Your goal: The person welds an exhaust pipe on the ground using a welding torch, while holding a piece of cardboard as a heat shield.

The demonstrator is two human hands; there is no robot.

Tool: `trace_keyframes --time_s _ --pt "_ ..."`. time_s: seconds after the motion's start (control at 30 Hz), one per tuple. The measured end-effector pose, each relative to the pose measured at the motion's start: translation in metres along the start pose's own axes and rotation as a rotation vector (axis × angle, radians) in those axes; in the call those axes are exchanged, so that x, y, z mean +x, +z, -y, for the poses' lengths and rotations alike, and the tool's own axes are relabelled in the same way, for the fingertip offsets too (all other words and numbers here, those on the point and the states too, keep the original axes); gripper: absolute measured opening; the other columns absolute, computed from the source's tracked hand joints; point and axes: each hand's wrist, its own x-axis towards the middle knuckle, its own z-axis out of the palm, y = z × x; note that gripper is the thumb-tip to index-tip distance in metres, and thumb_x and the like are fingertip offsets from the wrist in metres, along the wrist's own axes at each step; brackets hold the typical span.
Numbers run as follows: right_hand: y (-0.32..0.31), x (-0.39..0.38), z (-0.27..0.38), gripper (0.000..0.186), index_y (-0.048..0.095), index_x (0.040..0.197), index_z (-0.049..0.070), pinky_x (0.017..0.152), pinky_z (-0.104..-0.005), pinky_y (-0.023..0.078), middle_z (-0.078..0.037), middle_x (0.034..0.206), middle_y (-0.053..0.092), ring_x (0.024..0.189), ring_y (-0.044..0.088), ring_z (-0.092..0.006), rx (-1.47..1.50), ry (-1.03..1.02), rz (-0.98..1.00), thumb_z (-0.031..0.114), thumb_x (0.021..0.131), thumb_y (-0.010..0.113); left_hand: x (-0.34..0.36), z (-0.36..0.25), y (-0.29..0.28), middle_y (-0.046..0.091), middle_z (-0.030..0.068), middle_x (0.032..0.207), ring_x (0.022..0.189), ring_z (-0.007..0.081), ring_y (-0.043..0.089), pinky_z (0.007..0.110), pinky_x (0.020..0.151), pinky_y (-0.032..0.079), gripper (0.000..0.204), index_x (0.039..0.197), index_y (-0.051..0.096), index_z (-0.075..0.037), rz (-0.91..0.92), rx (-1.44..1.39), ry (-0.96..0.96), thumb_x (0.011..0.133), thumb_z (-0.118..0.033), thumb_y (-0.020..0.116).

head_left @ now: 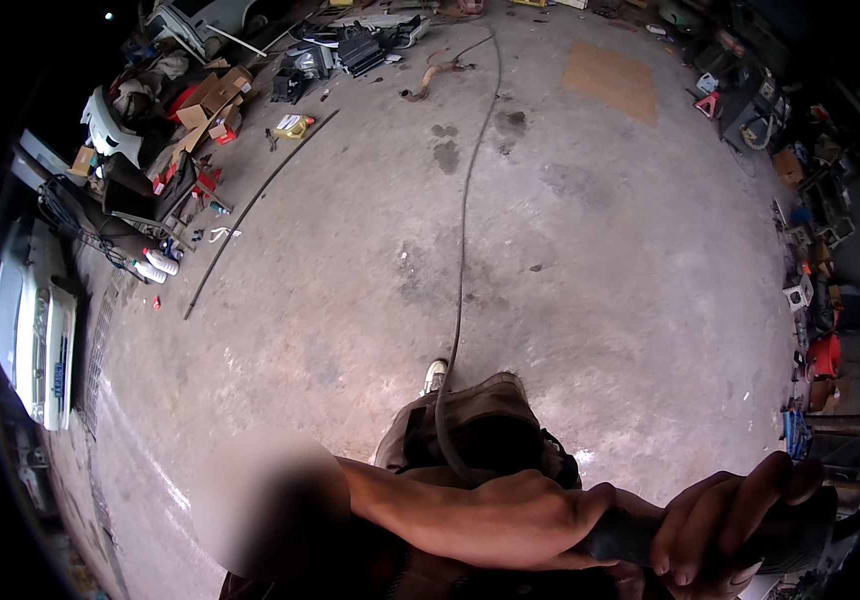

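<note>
Both my hands are at the lower right, around a dark, roughly cylindrical object (618, 537) whose kind I cannot make out. My left hand (535, 515) is closed round its near part, the forearm reaching across from the left. Further right, my right hand (715, 520) has its fingers curled over the object's wider dark end (800, 530). A long dark hose (463, 235) runs along the floor towards me, rises over my clothing and disappears behind my left forearm; whether it joins the object is hidden. One light shoe (435, 376) shows below me.
Left on the floor lie a long thin rod (260, 200), white bottles (158, 263), cardboard boxes (212, 98) and a white car panel (45, 340). A brown sheet (610, 80) lies at the far right. Clutter with a red bucket (824, 356) lines the right side.
</note>
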Motion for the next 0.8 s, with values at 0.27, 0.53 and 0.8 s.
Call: trace_keyframes --time_s 0.27,0.53,0.8 --pt "-0.012 0.026 -0.042 0.044 0.036 0.129 -0.005 0.044 -0.0268 0.043 -0.025 0.097 0.055 0.049 0.051 -0.0126 0.243 -0.157 -0.202 -0.001 0.091 0.058 0.010 0.007 -0.013 0.054 0.0133 0.054 0.046 0.0342 0.060 0.039 0.042 0.048 0.052 0.094 0.049 0.005 -0.087 0.115 -0.123 0.086 -0.040 0.072" --pt "-0.047 0.059 -0.075 0.033 0.048 0.122 0.000 0.042 -0.0254 0.038 -0.014 0.098 0.055 0.049 0.044 -0.0094 0.402 -0.050 -0.481 0.006 0.092 0.058 0.022 0.026 -0.027 0.060 0.0153 0.068 0.061 0.0302 0.064 0.039 0.059 0.049 0.042 0.094 0.056 0.002 -0.271 -0.114 -0.328 0.084 -0.033 0.077" --pt "-0.067 0.059 -0.089 0.025 0.054 0.116 0.004 0.044 -0.0246 0.036 -0.007 0.098 0.053 0.054 0.044 -0.0078 0.465 -0.043 -0.564 0.010 0.092 0.059 0.029 0.031 -0.039 0.057 0.0055 0.075 0.069 0.0118 0.053 0.028 0.064 0.045 0.031 0.099 0.058 0.000 -0.217 -0.181 -0.411 0.089 -0.027 0.072"
